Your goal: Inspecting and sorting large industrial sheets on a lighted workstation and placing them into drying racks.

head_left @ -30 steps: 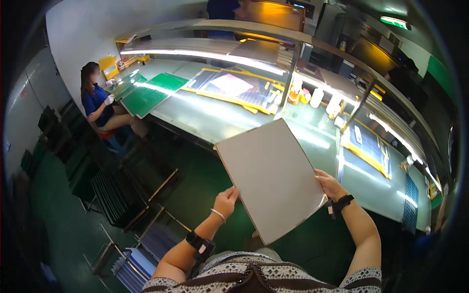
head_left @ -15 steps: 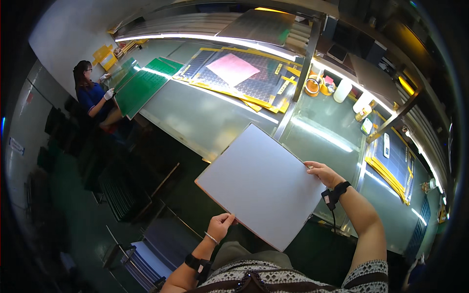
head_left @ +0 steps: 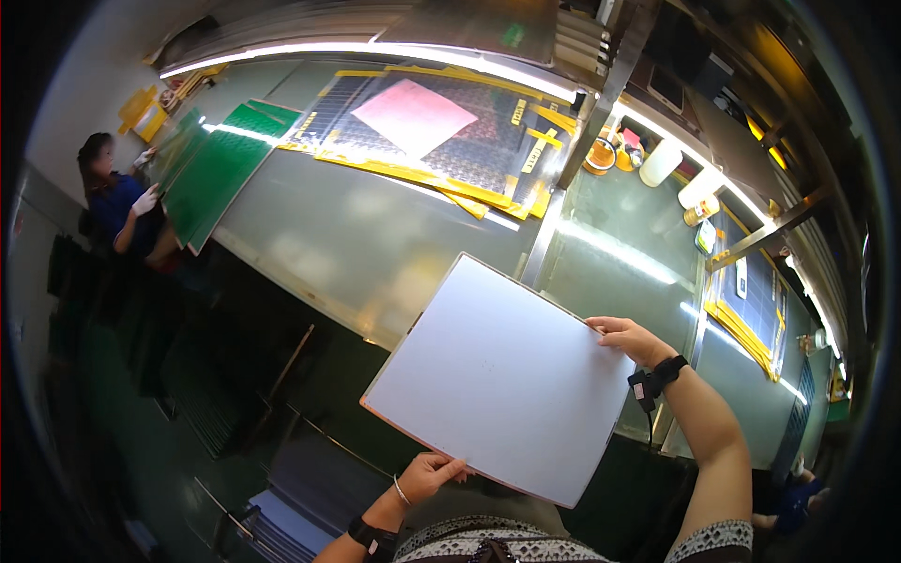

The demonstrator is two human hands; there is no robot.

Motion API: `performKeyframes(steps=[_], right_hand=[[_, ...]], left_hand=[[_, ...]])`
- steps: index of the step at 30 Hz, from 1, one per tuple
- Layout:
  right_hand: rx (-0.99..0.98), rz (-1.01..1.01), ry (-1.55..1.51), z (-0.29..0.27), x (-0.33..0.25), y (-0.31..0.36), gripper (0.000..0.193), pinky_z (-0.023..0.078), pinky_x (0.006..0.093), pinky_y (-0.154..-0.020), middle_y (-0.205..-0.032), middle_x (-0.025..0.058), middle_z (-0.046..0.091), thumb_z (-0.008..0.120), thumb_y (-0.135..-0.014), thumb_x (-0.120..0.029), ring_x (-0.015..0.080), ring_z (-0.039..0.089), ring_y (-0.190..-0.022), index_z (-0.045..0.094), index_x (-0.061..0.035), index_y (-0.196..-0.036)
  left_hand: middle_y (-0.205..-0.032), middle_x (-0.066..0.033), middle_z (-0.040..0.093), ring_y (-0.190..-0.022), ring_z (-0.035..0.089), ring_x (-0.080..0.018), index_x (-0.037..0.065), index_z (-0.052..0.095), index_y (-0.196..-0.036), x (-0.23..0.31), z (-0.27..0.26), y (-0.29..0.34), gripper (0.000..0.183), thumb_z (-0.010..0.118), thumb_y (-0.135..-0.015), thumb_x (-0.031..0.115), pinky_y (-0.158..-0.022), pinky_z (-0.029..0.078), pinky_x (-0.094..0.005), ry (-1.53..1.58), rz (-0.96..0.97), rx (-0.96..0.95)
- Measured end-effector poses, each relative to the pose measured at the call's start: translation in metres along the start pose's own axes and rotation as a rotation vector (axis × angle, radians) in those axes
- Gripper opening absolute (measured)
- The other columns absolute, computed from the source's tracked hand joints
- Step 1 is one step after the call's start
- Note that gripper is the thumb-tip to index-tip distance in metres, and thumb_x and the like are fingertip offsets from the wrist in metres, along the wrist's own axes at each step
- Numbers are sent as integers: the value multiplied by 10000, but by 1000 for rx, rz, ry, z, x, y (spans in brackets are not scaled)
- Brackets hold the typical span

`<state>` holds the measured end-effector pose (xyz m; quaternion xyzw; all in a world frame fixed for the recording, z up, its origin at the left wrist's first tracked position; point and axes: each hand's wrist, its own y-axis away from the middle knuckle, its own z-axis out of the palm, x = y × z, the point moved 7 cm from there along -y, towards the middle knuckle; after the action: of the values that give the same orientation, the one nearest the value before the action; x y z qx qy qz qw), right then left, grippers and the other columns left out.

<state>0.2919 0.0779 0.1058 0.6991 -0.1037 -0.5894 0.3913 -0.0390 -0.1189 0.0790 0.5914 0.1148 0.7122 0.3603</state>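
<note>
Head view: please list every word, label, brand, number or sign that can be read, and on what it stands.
Nothing can be read.
Yellow rectangular labels on dark gridded sheet: dark marks, too small and blurred.
Small pale label on boxy black wrist device: too small.
Flat white rectangular panel held by left hand and right hand: no readable text.

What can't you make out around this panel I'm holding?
All in the head view:
Underside of the white panel: faces away, hidden by its top face.
Some fingers of the left hand and right hand: hidden behind the panel.
Left forearm: cut off by the lower edge.
</note>
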Motion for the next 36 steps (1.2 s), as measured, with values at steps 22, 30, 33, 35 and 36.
performKeyframes(steps=[22,30,33,35,36], right_hand=[[-92,22,-127,-21,23,-32,527,322,296,-977,-1167,130,518,512,-798,-63,190,455,-1096,400,-23,-1311],[-123,45,-142,-20,30,-38,511,309,316,-997,-1206,157,502,508,-775,-82,233,440,-1148,443,-17,-1278],[-129,37,-130,-20,33,-40,507,315,314,-992,-1199,151,506,506,-774,-80,231,445,-1138,446,-16,-1274],[-131,35,-127,-20,33,-41,506,320,313,-988,-1195,149,508,506,-774,-79,230,448,-1132,448,-16,-1273],[-131,32,-124,-21,33,-41,506,324,313,-984,-1190,147,511,506,-773,-79,229,452,-1126,450,-17,-1271]], left_hand=[[-821,-137,655,-769,625,-212,-74,626,-877,31,-2,0,129,531,-824,-5,-724,505,-323,-17,-219,-14],[-817,-145,653,-763,633,-215,-78,618,-856,17,-2,12,128,568,-833,37,-722,514,-334,-5,-277,84],[-820,-148,653,-765,635,-220,-80,616,-877,32,10,9,134,568,-833,37,-721,517,-337,5,-257,54],[-819,-148,653,-763,635,-219,-81,616,-881,35,12,7,138,567,-834,39,-719,517,-337,6,-248,61],[-818,-149,653,-762,635,-219,-82,616,-885,36,13,5,142,567,-835,42,-717,518,-337,7,-237,65]])
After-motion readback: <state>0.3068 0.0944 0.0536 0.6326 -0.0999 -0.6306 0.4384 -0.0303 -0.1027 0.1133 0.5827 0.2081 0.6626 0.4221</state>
